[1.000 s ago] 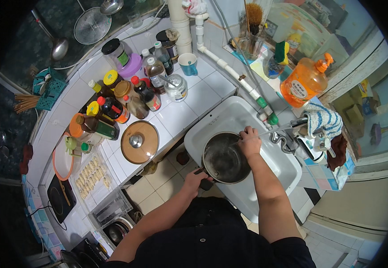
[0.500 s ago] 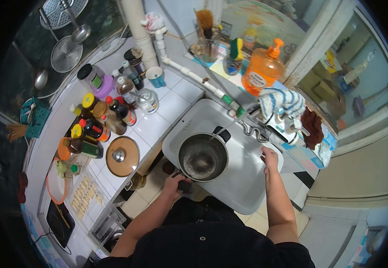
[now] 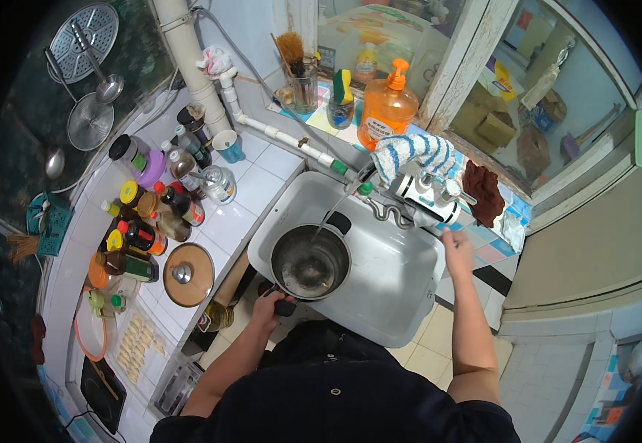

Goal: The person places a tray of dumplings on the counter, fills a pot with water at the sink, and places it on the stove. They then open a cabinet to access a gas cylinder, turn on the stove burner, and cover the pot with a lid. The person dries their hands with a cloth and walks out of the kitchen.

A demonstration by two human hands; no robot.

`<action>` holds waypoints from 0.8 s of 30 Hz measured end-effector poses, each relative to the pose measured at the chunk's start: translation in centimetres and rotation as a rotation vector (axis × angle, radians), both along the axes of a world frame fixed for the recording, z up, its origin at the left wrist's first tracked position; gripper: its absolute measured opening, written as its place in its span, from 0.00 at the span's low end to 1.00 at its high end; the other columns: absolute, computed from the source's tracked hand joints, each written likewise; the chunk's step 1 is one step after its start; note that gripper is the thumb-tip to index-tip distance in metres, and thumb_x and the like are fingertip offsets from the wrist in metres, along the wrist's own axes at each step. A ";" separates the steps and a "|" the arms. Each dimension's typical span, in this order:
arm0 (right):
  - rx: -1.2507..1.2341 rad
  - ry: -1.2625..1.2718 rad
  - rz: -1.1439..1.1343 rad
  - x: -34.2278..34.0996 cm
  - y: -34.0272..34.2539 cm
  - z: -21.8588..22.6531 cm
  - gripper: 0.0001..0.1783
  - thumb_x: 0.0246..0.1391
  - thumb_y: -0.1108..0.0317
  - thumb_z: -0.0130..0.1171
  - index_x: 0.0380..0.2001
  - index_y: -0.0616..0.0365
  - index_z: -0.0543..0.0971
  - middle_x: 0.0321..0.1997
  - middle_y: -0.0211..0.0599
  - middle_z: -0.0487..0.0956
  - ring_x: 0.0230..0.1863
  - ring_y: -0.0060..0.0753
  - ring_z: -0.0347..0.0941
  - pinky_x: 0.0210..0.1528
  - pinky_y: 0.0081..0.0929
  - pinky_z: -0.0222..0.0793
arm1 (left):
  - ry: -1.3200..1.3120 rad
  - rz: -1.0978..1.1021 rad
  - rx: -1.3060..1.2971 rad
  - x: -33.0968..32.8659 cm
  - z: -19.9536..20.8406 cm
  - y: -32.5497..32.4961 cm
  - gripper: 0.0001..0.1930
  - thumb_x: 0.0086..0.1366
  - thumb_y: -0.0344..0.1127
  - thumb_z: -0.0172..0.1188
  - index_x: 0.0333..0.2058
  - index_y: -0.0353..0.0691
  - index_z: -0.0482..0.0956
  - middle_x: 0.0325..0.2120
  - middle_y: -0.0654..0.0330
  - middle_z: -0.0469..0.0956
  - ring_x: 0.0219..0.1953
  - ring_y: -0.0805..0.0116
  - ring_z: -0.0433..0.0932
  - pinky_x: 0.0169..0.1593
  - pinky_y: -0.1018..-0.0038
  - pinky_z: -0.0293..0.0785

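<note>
My left hand [image 3: 268, 306] is closed around the dark handle of a grey metal pot [image 3: 341, 269], which rests tilted at the left part of a white sink [image 3: 395, 295]. A second, short black handle [image 3: 339, 222] sticks out on the pot's far side. What looks like a thin stream of water [image 3: 330, 215] runs from the spout into the pot. My right hand [image 3: 458, 253] is raised over the sink's right edge, just short of the tap [image 3: 450, 192]. Its fingers are loosely bent and somewhat blurred, with nothing seen in them. A blue-and-white striped cloth [image 3: 409, 156] drapes over the tap spout.
Left of the sink, a tiled counter holds several sauce bottles [image 3: 143, 236], a brown lid [image 3: 190, 288] with a metal knob, and rows of dumplings [image 3: 138, 343]. On the ledge behind stand an orange pump bottle [image 3: 387, 107], a sponge [image 3: 343, 86] and a brown cloth [image 3: 483, 196].
My right hand has moved up and away from me, closer to the tap. The whole view has shifted slightly. My left hand keeps its hold on the pot handle.
</note>
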State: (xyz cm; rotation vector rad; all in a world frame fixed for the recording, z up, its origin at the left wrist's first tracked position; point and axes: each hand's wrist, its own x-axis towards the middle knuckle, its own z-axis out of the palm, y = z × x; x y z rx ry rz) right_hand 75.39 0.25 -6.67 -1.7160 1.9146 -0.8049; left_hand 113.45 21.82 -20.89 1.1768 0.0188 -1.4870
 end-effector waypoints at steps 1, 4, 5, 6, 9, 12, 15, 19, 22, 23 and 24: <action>-0.127 0.081 -0.031 -0.1 -0.4 1.1 0.13 0.47 0.63 0.58 0.32 0.62 0.77 0.37 0.41 0.74 0.41 0.42 0.70 0.44 0.35 0.63 | -0.001 -0.003 -0.004 -0.1 -0.2 0.0 0.18 0.54 0.25 0.49 0.45 0.27 0.68 0.34 0.54 0.73 0.34 0.64 0.75 0.42 0.70 0.72; -0.620 0.363 0.134 0.3 -2.3 5.8 0.17 0.46 0.67 0.57 0.41 0.59 0.72 0.47 0.44 0.71 0.50 0.51 0.63 0.51 0.38 0.59 | -0.032 0.006 0.015 0.0 0.5 0.0 0.16 0.55 0.24 0.49 0.43 0.26 0.68 0.34 0.54 0.72 0.34 0.64 0.74 0.42 0.70 0.72; -0.733 0.446 0.135 0.4 -3.4 6.1 0.15 0.47 0.68 0.56 0.40 0.59 0.73 0.47 0.44 0.72 0.50 0.48 0.64 0.53 0.39 0.58 | -0.041 0.011 0.024 -0.1 0.8 -0.1 0.16 0.55 0.24 0.48 0.43 0.26 0.68 0.34 0.53 0.72 0.34 0.63 0.74 0.42 0.69 0.72; -0.686 0.519 0.168 -0.7 -4.6 5.9 0.14 0.48 0.67 0.55 0.39 0.59 0.73 0.45 0.44 0.73 0.49 0.48 0.66 0.51 0.39 0.60 | -0.042 0.008 0.029 -0.4 1.0 -0.3 0.15 0.55 0.24 0.48 0.42 0.25 0.68 0.34 0.53 0.72 0.34 0.63 0.74 0.42 0.69 0.73; -0.427 0.664 0.196 -2.3 -6.9 5.2 0.13 0.52 0.63 0.52 0.39 0.56 0.74 0.39 0.46 0.76 0.44 0.48 0.71 0.47 0.41 0.64 | -0.037 -0.002 -0.009 -0.3 0.9 -0.4 0.13 0.56 0.24 0.49 0.40 0.25 0.69 0.34 0.52 0.72 0.34 0.62 0.75 0.42 0.68 0.74; -0.099 0.698 0.119 -2.0 -7.2 5.8 0.14 0.55 0.59 0.49 0.39 0.55 0.75 0.34 0.46 0.78 0.39 0.50 0.73 0.41 0.42 0.68 | -0.059 0.005 0.004 -0.4 1.3 -0.4 0.11 0.56 0.25 0.49 0.38 0.25 0.70 0.33 0.51 0.73 0.34 0.62 0.75 0.41 0.68 0.74; -0.190 0.748 0.159 -2.3 -7.2 5.7 0.13 0.55 0.59 0.49 0.33 0.57 0.76 0.33 0.44 0.78 0.36 0.49 0.73 0.38 0.43 0.69 | -0.071 0.016 0.016 -0.4 1.2 -0.1 0.10 0.55 0.26 0.50 0.36 0.26 0.70 0.33 0.51 0.74 0.33 0.62 0.76 0.40 0.68 0.74; -0.326 0.846 0.227 -2.0 -7.1 5.5 0.13 0.54 0.60 0.50 0.29 0.59 0.76 0.32 0.42 0.75 0.37 0.47 0.72 0.38 0.42 0.69 | -0.073 0.026 0.019 -0.5 1.4 0.1 0.10 0.55 0.26 0.52 0.35 0.26 0.71 0.33 0.50 0.74 0.33 0.62 0.76 0.40 0.68 0.75; -0.322 0.878 0.234 -1.3 -6.5 5.4 0.14 0.53 0.60 0.50 0.26 0.61 0.77 0.31 0.42 0.74 0.36 0.44 0.71 0.37 0.40 0.70 | -0.074 0.028 0.050 -0.4 1.4 0.1 0.10 0.54 0.25 0.52 0.35 0.26 0.71 0.32 0.51 0.74 0.33 0.63 0.76 0.39 0.69 0.75; -0.313 0.879 0.226 -1.0 -6.2 5.4 0.15 0.53 0.61 0.49 0.25 0.62 0.76 0.30 0.42 0.74 0.36 0.44 0.72 0.37 0.40 0.70 | -0.070 0.028 0.048 -0.5 1.5 0.0 0.10 0.54 0.25 0.52 0.35 0.26 0.71 0.32 0.52 0.74 0.33 0.63 0.76 0.39 0.69 0.75; -0.303 0.881 0.219 -0.6 -5.8 5.5 0.15 0.53 0.61 0.49 0.24 0.63 0.76 0.30 0.42 0.75 0.36 0.44 0.72 0.36 0.40 0.70 | -0.065 0.027 0.045 -0.5 1.5 0.0 0.10 0.54 0.25 0.52 0.36 0.26 0.71 0.32 0.52 0.74 0.33 0.62 0.76 0.39 0.69 0.74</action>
